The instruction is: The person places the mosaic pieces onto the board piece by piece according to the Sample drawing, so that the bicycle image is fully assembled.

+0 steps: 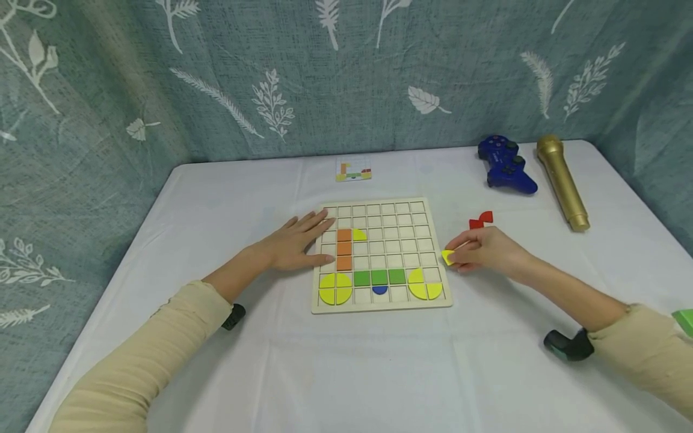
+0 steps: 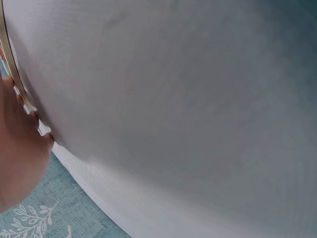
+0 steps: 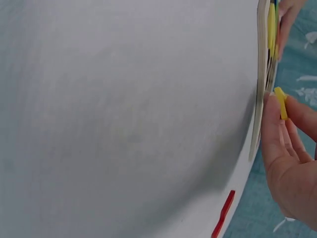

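A square wooden grid board lies on the white table. My left hand rests with spread fingers on its left edge. Between thumb and fingers my right hand pinches a yellow quarter-circle tile, just off the board's right edge; the right wrist view shows this yellow tile edge-on. On the board sit a column of orange squares, a row of green squares, a blue half-circle, a full yellow circle and a yellow circle lacking its upper right quarter. Another yellow quarter adjoins the top orange square.
Red tiles lie beyond my right hand. A small pattern card is behind the board. At the back right are a blue game controller and a gold microphone. A green piece shows at the right edge.
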{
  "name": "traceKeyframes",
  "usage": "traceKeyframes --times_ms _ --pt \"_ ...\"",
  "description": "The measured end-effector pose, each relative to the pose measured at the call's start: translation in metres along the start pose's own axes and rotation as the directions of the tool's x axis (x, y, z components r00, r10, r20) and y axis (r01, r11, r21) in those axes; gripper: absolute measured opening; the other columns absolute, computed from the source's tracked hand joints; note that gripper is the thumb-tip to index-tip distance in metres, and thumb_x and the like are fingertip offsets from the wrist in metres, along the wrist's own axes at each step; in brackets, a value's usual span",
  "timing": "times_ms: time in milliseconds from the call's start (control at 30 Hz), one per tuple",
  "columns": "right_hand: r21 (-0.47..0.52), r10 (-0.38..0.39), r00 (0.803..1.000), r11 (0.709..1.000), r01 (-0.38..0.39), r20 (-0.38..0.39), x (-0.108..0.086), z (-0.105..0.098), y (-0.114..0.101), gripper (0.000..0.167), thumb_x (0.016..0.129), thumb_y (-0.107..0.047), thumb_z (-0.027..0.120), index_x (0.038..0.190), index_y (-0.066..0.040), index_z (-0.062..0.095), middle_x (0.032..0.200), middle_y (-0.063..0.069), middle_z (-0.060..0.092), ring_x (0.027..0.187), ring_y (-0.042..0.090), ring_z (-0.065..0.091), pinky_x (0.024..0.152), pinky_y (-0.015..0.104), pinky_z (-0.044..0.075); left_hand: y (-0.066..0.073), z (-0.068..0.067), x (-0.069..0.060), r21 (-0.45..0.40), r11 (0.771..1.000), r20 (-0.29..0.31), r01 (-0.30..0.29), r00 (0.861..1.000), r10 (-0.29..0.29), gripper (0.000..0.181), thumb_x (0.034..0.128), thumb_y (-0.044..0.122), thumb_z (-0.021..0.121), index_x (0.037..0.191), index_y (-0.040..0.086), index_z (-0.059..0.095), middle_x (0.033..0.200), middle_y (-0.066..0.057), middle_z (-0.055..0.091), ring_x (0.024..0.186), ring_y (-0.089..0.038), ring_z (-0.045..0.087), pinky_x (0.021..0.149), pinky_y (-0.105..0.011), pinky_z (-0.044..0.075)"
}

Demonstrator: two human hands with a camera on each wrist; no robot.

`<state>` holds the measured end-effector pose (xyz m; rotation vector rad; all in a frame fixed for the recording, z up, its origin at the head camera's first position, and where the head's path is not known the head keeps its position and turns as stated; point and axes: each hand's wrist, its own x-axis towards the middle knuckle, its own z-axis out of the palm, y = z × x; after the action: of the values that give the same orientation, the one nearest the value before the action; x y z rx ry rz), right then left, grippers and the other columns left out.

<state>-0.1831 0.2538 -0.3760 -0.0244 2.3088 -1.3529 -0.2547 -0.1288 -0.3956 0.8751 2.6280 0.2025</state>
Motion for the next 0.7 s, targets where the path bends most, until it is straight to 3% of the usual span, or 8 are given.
traceKeyframes --times_ms 367,700 --pt "-0.101 0.000 1.000 0.995 -0.002 -0.016 0.000 0.021 -0.011 0.029 0.084 -0.012 0.075 0.107 0.005 0.068 0.090 0.009 0.068 0.075 0.016 0.066 0.071 0.027 0.056 0.001 -0.001 -0.001 -0.002 1.000 -0.003 -0.008 1.000 0.008 0.089 0.0893 0.069 0.042 0.155 0.021 0.007 0.159 -0.001 -0.004 0.144 -0.023 -0.004 0.114 -0.046 0.000" --pt "-0.200 -0.044 0.999 0.979 0.036 -0.033 -0.001 0.029 -0.015 0.020 0.085 -0.011 0.073 0.100 0.002 0.071 0.086 0.006 0.068 0.070 0.016 0.064 0.067 0.027 0.056 -0.001 0.000 0.000 -0.003 1.000 -0.003 -0.008 1.000 0.008 0.088 0.0895 0.070 0.040 0.155 0.022 0.006 0.159 0.001 -0.004 0.144 -0.022 -0.005 0.115 -0.045 -0.001"
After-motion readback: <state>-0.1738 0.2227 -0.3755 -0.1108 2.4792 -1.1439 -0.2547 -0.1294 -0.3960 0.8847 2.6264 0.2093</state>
